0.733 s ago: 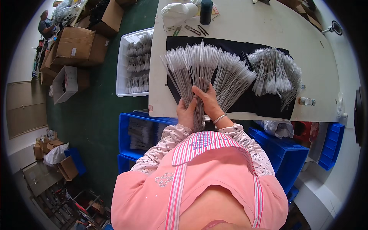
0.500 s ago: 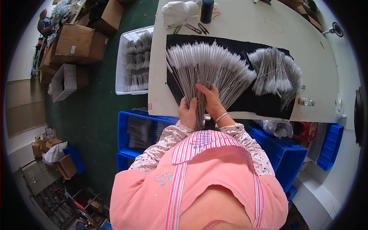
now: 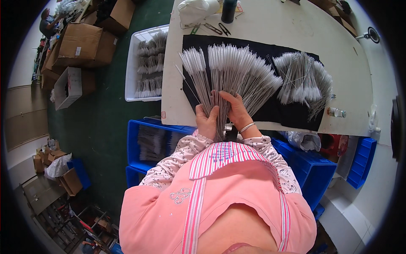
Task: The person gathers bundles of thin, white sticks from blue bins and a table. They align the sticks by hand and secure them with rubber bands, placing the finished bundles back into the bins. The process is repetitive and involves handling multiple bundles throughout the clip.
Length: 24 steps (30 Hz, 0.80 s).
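Observation:
A wide fan of wire tube brushes with white bristle tips stands over the black cloth, tips pointing away from me. My left hand is closed round the stems of a smaller left-hand cluster of brushes. Beside it, my right hand grips the stems of the larger part, its thumb and fingers near the left hand's. A gap divides the two clusters at the tips, while their lower stems run close together. One stray brush leans out at the far left. The lower stem ends are partly hidden by my hands.
Another pile of brushes lies to the right on the cloth. Thread snips and a dark cylinder are at the back of the white table. A small glass bottle lies right. A white crate holds brush bundles; blue bins flank me.
A cluster of brushes at the left has parted from the main fan, leaving a gap between the tips. Both hands keep their hold in nearly the same place.

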Motion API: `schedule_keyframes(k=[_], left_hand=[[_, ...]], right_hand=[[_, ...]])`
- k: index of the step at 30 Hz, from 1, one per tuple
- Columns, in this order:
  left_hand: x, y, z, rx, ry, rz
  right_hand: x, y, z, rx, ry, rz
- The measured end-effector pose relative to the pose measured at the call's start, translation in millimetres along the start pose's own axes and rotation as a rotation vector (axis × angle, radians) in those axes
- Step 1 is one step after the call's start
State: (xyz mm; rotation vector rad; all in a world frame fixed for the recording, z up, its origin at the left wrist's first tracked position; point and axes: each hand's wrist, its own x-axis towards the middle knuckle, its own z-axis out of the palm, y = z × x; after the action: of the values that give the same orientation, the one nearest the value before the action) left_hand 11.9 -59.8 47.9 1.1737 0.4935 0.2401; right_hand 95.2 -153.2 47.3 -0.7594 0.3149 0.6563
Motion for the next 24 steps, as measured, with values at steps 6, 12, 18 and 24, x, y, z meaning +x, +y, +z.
schedule_keyframes(k=[6,12,18,24], left_hand=[[-1,-4,-1,0.017,-0.009,0.044],[3,-15,-6,0.520,-0.067,0.081],[8,10,-2,0.670,-0.266,-0.032],[15,-1,-6,0.459,-0.390,-0.239]], right_hand=[[-6,-5,4,0.001,-0.010,0.010],[-8,-13,11,-0.112,0.027,0.009],[-10,-19,14,-0.282,-0.063,-0.015],[-4,-18,-3,-0.123,-0.234,0.043]])
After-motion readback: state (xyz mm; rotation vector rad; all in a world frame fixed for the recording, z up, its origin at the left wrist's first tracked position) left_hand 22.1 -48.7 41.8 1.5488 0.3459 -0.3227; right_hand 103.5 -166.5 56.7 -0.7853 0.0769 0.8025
